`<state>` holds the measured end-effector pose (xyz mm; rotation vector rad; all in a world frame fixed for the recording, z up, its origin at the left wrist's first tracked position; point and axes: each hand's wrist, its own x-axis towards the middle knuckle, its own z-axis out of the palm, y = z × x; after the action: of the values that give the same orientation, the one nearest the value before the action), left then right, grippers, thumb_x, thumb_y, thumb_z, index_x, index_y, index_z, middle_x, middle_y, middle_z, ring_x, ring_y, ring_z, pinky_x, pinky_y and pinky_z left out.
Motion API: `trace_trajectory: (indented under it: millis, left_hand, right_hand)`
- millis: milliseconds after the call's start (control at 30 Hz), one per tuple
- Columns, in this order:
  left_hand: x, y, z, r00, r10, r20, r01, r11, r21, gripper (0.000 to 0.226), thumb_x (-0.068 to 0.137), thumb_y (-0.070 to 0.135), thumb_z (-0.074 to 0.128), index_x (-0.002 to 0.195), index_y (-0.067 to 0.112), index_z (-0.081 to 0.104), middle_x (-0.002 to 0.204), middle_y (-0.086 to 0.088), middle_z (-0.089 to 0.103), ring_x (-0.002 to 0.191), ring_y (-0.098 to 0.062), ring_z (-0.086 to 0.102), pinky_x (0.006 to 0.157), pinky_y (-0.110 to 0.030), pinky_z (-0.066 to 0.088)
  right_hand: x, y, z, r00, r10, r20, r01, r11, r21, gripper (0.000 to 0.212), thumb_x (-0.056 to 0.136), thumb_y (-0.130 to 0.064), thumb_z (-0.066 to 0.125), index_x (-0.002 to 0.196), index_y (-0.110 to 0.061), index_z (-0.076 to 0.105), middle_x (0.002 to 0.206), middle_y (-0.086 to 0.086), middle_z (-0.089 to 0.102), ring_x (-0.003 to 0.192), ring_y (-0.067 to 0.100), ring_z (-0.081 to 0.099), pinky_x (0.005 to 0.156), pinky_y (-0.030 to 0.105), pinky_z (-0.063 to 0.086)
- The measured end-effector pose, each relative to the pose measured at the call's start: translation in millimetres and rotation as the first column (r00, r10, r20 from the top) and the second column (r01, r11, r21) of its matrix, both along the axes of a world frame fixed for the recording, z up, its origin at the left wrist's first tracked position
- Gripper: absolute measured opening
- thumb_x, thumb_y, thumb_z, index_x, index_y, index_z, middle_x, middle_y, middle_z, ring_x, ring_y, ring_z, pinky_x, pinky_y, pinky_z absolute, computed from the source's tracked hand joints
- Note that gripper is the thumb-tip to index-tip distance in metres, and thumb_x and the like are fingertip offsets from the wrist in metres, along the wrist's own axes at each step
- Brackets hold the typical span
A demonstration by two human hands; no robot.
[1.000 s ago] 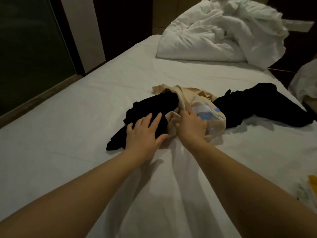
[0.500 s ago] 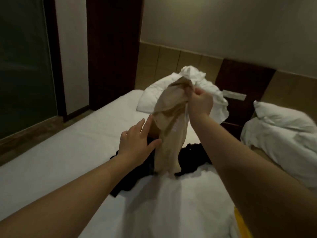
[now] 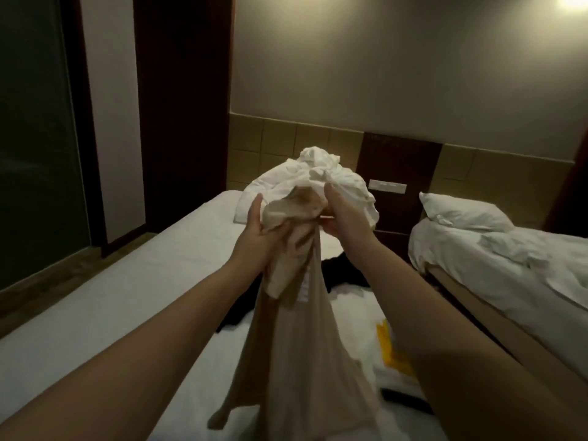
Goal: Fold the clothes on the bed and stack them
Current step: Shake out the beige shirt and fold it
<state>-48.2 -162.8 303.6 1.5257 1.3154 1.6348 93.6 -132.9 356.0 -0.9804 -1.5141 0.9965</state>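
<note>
Head view: the beige garment was held up in the air over the bed. Its top was bunched into a wad between both hands and the rest hung straight down toward the camera.

The left hand had its fingers curled into the wad from the lower left. The right hand pinched the same wad from the right, thumb up. Both were gripping cloth; neither was flat or spread.

Handling, my read:
- The fabric looked thin, light and fully limp, with long drape lines and no stiffness. It wouldn't hold a shape unsupported.
- It was probably smooth and a bit slippery, so folds would creep unless pressed down on the sheet.
- It wasn't fragile. The only risk I saw was twisting it further while it was bunched.

Where I'd take hold: not the wad. I'd pick out two top corners or shoulder edges, one per hand, and pull them apart so its own weight hung it flat. A narrow loop dangling at the lower left could have been a strap, but I couldn't confirm the garment type.

The black clothes lay on the sheet behind it, partly hidden. The white duvet heap sat at the head of the bed. A yellow item lay on the right of the bed, and I couldn't tell what it was.
</note>
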Motion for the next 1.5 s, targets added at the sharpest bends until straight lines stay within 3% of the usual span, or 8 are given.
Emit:
trace_trajectory:
  millis: [100,367,667,800,967,1100,1333,1500]
  left_hand:
    - [2.1,-35.1,-17.7,0.998,-0.043,0.036,0.043,0.999,0.016,0.024,0.097,0.018,0.045,0.117,0.020,0.058,0.107,0.004,0.057,0.104,-0.016,0.055,0.067,-0.002,0.043]
    - [3.0,-104.9,-27.9,0.995,-0.063,-0.083,0.063,0.998,-0.003,0.017,0.096,0.021,0.047,0.097,0.024,0.063,0.086,0.012,0.060,0.078,0.004,0.053,0.060,0.000,0.041]
    - [19.1,-145.6,-10.8,0.862,-0.292,-0.414,0.203,0.948,-0.245,0.013,0.088,0.021,0.059,0.079,0.027,0.067,0.083,0.004,0.066,0.082,-0.012,0.061,0.073,-0.027,0.053]
    - [12.9,-150.8,-9.5,0.856,-0.447,-0.261,0.389,0.888,-0.243,0.021,0.077,0.024,0.071,0.099,0.022,0.071,0.099,-0.007,0.070,0.096,-0.022,0.066,0.088,-0.038,0.054]
    - [11.3,-155.5,-23.5,0.839,-0.435,-0.328,0.363,0.895,-0.259,0.020,0.083,0.019,0.067,0.099,0.031,0.061,0.093,0.006,0.066,0.085,-0.008,0.063,0.065,-0.016,0.049]
    - [21.7,-158.6,-45.4,0.908,-0.357,-0.218,0.292,0.914,-0.282,0.010,0.090,0.016,0.059,0.081,0.016,0.064,0.072,0.003,0.066,0.067,-0.010,0.063,0.054,-0.015,0.050]
    - [24.5,-155.1,-36.3,0.970,-0.226,-0.088,0.213,0.968,-0.135,0.021,0.094,0.017,0.046,0.099,0.014,0.066,0.093,-0.004,0.064,0.087,-0.020,0.058,0.077,-0.028,0.048]
    - [27.4,-166.1,-30.4,0.909,-0.372,-0.186,0.319,0.911,-0.261,0.021,0.086,0.020,0.052,0.087,0.004,0.066,0.081,-0.015,0.056,0.074,-0.024,0.047,0.068,-0.036,0.037]
  right_hand:
    - [17.3,-37.1,-33.0,0.995,-0.003,0.096,0.015,0.992,-0.126,0.036,0.098,-0.040,0.039,0.079,-0.019,0.061,0.088,0.001,0.066,0.081,0.018,0.060,0.077,0.031,0.041]
    - [40.2,-118.1,-87.1,0.996,-0.004,0.088,0.012,0.996,-0.091,0.026,0.089,-0.035,0.060,0.075,-0.015,0.071,0.067,-0.006,0.065,0.069,0.007,0.058,0.062,0.017,0.041]
    - [19.9,-189.5,-79.7,0.760,-0.384,0.525,-0.018,0.794,0.607,0.081,0.070,-0.038,0.077,0.139,-0.026,0.038,0.120,0.003,0.054,0.111,0.020,0.049,0.095,0.036,0.039]
    - [27.0,-182.6,-69.0,0.739,-0.293,0.607,0.000,0.900,0.435,0.061,0.072,-0.030,0.076,0.127,-0.021,0.050,0.097,-0.001,0.058,0.097,0.021,0.057,0.076,0.027,0.038]
    - [37.0,-176.9,-56.9,0.810,-0.374,0.452,0.110,0.853,0.510,0.017,0.086,-0.023,0.063,0.094,-0.008,0.066,0.082,0.000,0.058,0.078,0.013,0.051,0.068,0.025,0.033]
    - [46.4,-176.5,-27.3,0.823,-0.500,0.271,0.292,0.780,0.553,0.026,0.089,-0.030,0.060,0.081,-0.005,0.063,0.073,0.001,0.055,0.070,0.013,0.049,0.057,0.019,0.031]
    - [84.9,-178.6,-20.6,0.607,-0.212,0.766,0.065,0.974,0.217,0.013,0.089,-0.023,0.059,0.085,-0.013,0.065,0.082,0.001,0.058,0.083,0.016,0.053,0.065,0.026,0.041]
    - [86.7,-186.8,-44.9,0.834,0.268,0.483,-0.186,0.960,-0.211,0.015,0.090,-0.004,0.053,0.094,-0.016,0.061,0.085,-0.002,0.058,0.075,0.008,0.055,0.059,0.016,0.047]
